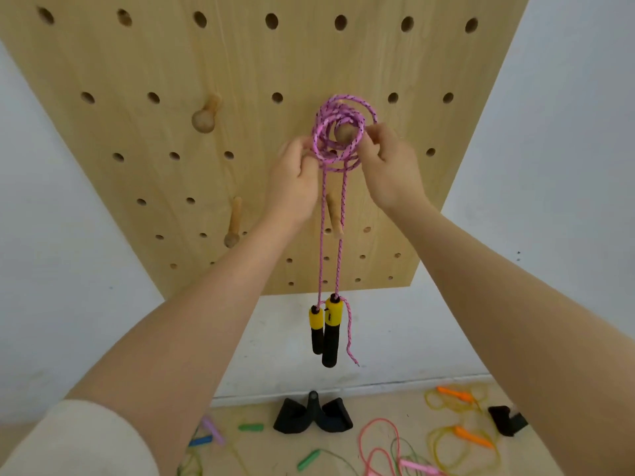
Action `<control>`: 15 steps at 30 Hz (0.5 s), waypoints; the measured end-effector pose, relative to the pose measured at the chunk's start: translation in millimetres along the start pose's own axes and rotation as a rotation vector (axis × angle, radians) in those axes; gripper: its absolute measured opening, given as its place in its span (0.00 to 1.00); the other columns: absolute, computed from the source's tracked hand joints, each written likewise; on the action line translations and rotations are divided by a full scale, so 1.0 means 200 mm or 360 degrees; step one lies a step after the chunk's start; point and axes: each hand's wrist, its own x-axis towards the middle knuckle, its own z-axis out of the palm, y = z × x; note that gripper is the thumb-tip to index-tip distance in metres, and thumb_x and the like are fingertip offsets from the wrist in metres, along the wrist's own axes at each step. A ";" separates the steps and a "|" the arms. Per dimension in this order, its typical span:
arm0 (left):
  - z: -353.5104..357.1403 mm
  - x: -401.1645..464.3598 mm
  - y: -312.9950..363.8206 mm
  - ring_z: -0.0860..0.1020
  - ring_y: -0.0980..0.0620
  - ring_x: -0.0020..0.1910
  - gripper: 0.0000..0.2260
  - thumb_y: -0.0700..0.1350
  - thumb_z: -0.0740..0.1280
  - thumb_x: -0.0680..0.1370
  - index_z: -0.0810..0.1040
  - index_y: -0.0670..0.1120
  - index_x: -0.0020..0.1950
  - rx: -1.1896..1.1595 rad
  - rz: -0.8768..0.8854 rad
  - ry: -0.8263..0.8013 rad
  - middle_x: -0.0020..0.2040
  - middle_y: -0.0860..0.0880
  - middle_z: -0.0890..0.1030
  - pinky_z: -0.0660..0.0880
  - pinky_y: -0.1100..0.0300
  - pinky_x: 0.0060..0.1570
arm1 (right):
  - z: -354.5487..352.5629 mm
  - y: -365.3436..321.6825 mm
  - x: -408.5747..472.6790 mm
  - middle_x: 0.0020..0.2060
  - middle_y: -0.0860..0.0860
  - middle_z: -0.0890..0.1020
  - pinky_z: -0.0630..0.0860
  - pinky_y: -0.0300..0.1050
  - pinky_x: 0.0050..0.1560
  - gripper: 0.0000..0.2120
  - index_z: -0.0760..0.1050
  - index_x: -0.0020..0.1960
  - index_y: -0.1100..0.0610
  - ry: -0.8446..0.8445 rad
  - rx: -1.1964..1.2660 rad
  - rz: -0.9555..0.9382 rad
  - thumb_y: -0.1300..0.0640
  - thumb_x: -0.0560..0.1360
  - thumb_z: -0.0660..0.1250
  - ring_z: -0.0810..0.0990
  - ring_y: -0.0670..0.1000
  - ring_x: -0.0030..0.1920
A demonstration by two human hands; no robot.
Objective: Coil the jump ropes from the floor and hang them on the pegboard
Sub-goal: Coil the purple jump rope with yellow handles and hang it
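Observation:
A pink braided jump rope is coiled around a round-headed wooden peg on the wooden pegboard. My left hand grips the coil's left side. My right hand pinches its right side. Two strands hang straight down from the coil to a pair of black-and-yellow handles, which dangle below the board's lower edge. A loose pink rope end trails beside them.
Three more wooden pegs stick out of the board: upper left, lower left, and one just under the coil. On the floor lie several ropes: yellow with orange handles, pink, green-handled. A black stand foot sits at the wall.

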 end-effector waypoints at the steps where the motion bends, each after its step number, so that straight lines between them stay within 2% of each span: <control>1: 0.00 0.02 -0.01 0.73 0.56 0.51 0.08 0.43 0.55 0.81 0.72 0.46 0.57 -0.0058 -0.0042 0.0060 0.55 0.49 0.75 0.69 0.63 0.54 | -0.01 0.00 0.02 0.42 0.47 0.77 0.72 0.44 0.43 0.14 0.72 0.47 0.52 -0.0011 0.0035 0.0027 0.45 0.80 0.53 0.75 0.47 0.43; 2: 0.01 0.05 -0.03 0.72 0.56 0.49 0.06 0.44 0.56 0.81 0.69 0.47 0.55 -0.0132 -0.0103 0.0101 0.53 0.50 0.74 0.70 0.61 0.54 | -0.02 0.00 0.04 0.39 0.46 0.75 0.70 0.43 0.42 0.15 0.70 0.41 0.51 0.0004 0.0058 0.0050 0.44 0.79 0.53 0.74 0.45 0.41; 3: 0.02 0.07 -0.04 0.72 0.55 0.50 0.06 0.45 0.58 0.80 0.67 0.47 0.56 -0.0224 -0.0185 0.0096 0.53 0.50 0.73 0.70 0.59 0.56 | -0.02 0.01 0.06 0.42 0.46 0.74 0.70 0.43 0.45 0.15 0.68 0.38 0.49 0.0045 0.0080 0.0072 0.43 0.79 0.54 0.73 0.45 0.44; 4: 0.03 0.09 -0.04 0.71 0.55 0.53 0.10 0.46 0.59 0.80 0.65 0.47 0.60 -0.0322 -0.0290 0.0031 0.56 0.51 0.71 0.69 0.57 0.59 | -0.02 0.01 0.08 0.48 0.47 0.73 0.70 0.45 0.53 0.15 0.69 0.39 0.49 0.0090 0.0111 0.0101 0.41 0.78 0.55 0.72 0.46 0.51; 6: 0.05 0.10 -0.04 0.68 0.54 0.60 0.20 0.50 0.60 0.80 0.60 0.47 0.68 -0.0453 -0.0503 -0.0180 0.63 0.51 0.69 0.65 0.56 0.62 | -0.02 0.01 0.10 0.60 0.50 0.71 0.63 0.48 0.66 0.19 0.72 0.44 0.52 0.0051 0.0264 0.0179 0.39 0.78 0.52 0.67 0.49 0.63; 8: 0.05 0.11 -0.04 0.69 0.54 0.62 0.23 0.54 0.59 0.79 0.60 0.49 0.71 -0.0468 -0.0577 -0.0321 0.67 0.51 0.69 0.64 0.56 0.63 | -0.02 0.00 0.11 0.59 0.49 0.75 0.61 0.50 0.69 0.24 0.71 0.47 0.50 -0.0160 0.0563 0.0254 0.34 0.76 0.45 0.70 0.49 0.63; 10: 0.04 0.11 -0.02 0.75 0.54 0.56 0.18 0.51 0.58 0.81 0.66 0.48 0.68 -0.0452 -0.0545 -0.0358 0.61 0.50 0.75 0.69 0.57 0.60 | -0.03 -0.01 0.12 0.53 0.47 0.78 0.66 0.51 0.67 0.26 0.70 0.48 0.48 -0.0318 0.0713 0.0306 0.28 0.72 0.47 0.75 0.49 0.59; 11: 0.04 0.10 -0.01 0.77 0.55 0.49 0.14 0.49 0.57 0.81 0.70 0.47 0.65 -0.0452 -0.0515 -0.0345 0.54 0.50 0.79 0.72 0.58 0.56 | -0.03 -0.01 0.12 0.53 0.48 0.78 0.69 0.50 0.64 0.28 0.69 0.50 0.49 -0.0347 0.0686 0.0279 0.26 0.69 0.52 0.76 0.49 0.57; 13: 0.04 0.10 0.01 0.77 0.56 0.39 0.10 0.48 0.56 0.82 0.75 0.48 0.55 -0.0470 -0.0471 -0.0291 0.43 0.53 0.80 0.76 0.59 0.47 | -0.03 -0.01 0.11 0.50 0.49 0.77 0.75 0.46 0.54 0.25 0.67 0.52 0.52 -0.0361 0.0579 0.0203 0.35 0.67 0.66 0.78 0.48 0.50; 15: 0.03 0.10 0.04 0.73 0.57 0.31 0.11 0.48 0.54 0.82 0.75 0.49 0.49 -0.0531 -0.0460 -0.0220 0.36 0.53 0.77 0.74 0.59 0.38 | -0.03 -0.01 0.11 0.49 0.51 0.76 0.79 0.48 0.51 0.20 0.66 0.53 0.54 -0.0366 0.0539 0.0189 0.48 0.69 0.72 0.80 0.51 0.47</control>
